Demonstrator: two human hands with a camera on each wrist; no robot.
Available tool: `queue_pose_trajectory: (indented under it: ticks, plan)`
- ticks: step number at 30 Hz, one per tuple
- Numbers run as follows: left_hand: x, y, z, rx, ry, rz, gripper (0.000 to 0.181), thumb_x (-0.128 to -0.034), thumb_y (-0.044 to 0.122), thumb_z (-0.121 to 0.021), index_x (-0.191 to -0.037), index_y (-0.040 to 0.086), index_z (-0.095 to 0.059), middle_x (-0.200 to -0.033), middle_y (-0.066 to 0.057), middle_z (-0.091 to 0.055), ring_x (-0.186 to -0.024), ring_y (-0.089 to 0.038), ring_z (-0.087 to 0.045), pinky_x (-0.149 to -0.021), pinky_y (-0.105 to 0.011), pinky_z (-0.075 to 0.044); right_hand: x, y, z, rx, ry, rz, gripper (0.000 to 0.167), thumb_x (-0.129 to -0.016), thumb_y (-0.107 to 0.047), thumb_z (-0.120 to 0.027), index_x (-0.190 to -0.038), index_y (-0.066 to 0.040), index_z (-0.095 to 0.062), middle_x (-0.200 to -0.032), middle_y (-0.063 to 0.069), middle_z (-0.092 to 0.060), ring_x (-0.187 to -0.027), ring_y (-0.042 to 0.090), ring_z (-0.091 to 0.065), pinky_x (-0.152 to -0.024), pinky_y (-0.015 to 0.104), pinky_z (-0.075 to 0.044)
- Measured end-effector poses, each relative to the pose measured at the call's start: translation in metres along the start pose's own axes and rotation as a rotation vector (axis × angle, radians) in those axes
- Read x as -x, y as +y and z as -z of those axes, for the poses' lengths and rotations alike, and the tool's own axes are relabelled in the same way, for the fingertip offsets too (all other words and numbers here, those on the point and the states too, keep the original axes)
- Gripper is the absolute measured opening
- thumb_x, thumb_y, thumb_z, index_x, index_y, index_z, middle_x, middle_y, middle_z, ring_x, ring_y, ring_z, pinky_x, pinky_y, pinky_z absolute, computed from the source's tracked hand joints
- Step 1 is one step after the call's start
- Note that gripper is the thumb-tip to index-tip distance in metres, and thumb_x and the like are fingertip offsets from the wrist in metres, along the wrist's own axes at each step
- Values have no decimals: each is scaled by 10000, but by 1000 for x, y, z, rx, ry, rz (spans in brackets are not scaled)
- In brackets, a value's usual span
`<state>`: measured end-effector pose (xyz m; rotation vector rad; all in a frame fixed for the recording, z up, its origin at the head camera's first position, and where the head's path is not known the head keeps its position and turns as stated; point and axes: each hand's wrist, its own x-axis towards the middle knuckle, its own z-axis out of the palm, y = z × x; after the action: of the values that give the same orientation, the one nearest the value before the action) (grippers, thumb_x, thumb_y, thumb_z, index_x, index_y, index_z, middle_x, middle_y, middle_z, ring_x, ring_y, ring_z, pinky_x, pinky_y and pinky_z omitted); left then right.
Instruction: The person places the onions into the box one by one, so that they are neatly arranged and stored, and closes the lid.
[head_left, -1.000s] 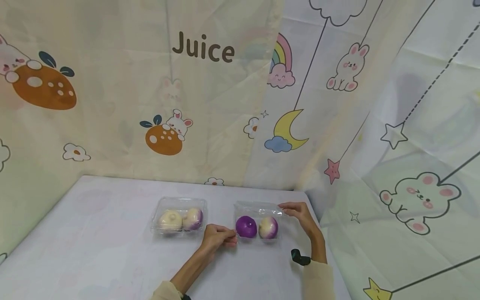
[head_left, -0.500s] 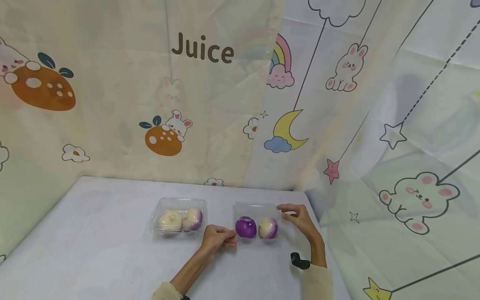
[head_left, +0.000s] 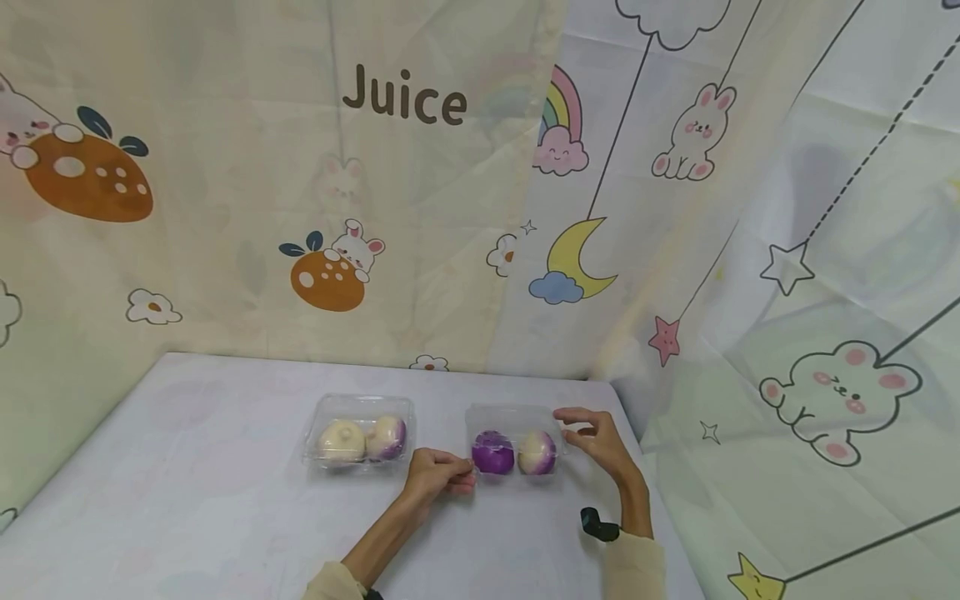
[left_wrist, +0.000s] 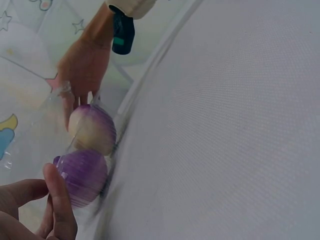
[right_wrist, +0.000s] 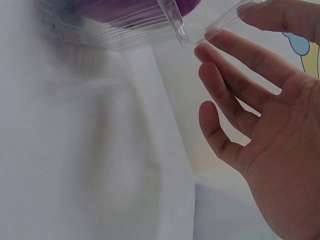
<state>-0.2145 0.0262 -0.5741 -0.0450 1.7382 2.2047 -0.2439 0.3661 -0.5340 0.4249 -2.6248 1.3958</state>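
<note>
A clear plastic clamshell box [head_left: 513, 417] stands on the table's right half, its lid tilted over a deep purple onion-like bulb [head_left: 492, 454] and a cream-and-purple one [head_left: 537, 454]. My left hand [head_left: 438, 475] pinches the box's near left corner between thumb and fingers; in the left wrist view the fingertips [left_wrist: 52, 175] meet at the plastic beside the purple bulb. At the right side, my right hand [head_left: 600, 437] holds the lid's edge; the right wrist view shows the thumb above the plastic and the index finger [right_wrist: 250, 55] under it, the other fingers loosely bent.
Left of my left hand stands a second clear clamshell box [head_left: 360, 406], with a cream bulb [head_left: 342, 440] and a cream-and-purple bulb [head_left: 387, 437] inside. The white table [head_left: 187, 500] ends at printed curtains [head_left: 435, 208] behind and on the right.
The lid of the right-hand box has come lower over its bulbs. My right hand has shifted slightly left and down with it, and my left hand has stayed put.
</note>
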Motion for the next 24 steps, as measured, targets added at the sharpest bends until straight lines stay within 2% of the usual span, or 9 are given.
queue_pose_trajectory:
  ticks: [10,24]
  plan:
    - [1,0,0,14,-8,7,219,-959,18,-793,-1027,-185,-746,-764,-113,-809,-640,-109,-774,-669,-261,-691,3,-1,-1,-16,12,-6,328,-951,-32,-766,-1277,-2,-786,-1322,221,-774,-1182,454,-700,-940,410,-612]
    - [6,3,-2,3,-6,6,242,-985,61,-779,-1043,-172,-748,-800,-118,-818,-669,-115,-783,-692,-262,-695,7,-4,-9,-22,49,-40,347,-941,-24,-763,-1282,41,-771,-1354,228,-758,-1201,473,-689,-987,579,-603]
